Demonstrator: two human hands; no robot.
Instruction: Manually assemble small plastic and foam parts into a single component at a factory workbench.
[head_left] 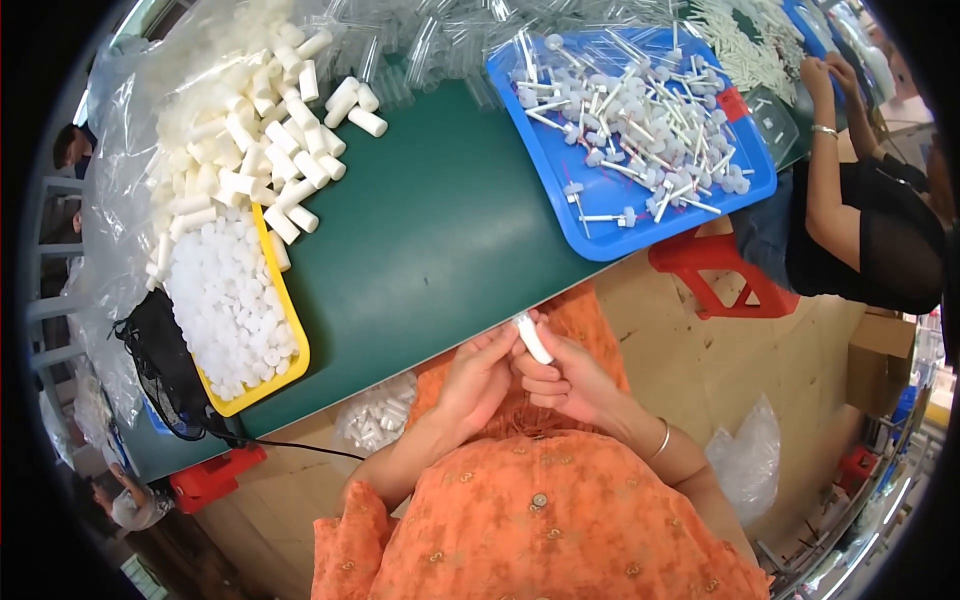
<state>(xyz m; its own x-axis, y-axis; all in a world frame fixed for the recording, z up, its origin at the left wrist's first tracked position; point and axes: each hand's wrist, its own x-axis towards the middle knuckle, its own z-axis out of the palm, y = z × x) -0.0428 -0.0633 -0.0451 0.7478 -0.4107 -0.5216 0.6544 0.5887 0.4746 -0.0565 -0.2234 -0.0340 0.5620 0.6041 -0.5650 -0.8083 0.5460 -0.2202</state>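
White plastic tube pinched by both the left hand and right hand; yellow tray and blue tray flank the green surface

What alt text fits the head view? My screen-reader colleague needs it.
Both hands, left hand and right hand, hold a small white tube at a green table edge. A yellow tray of white caps sits left, a blue tray of white sticks right.
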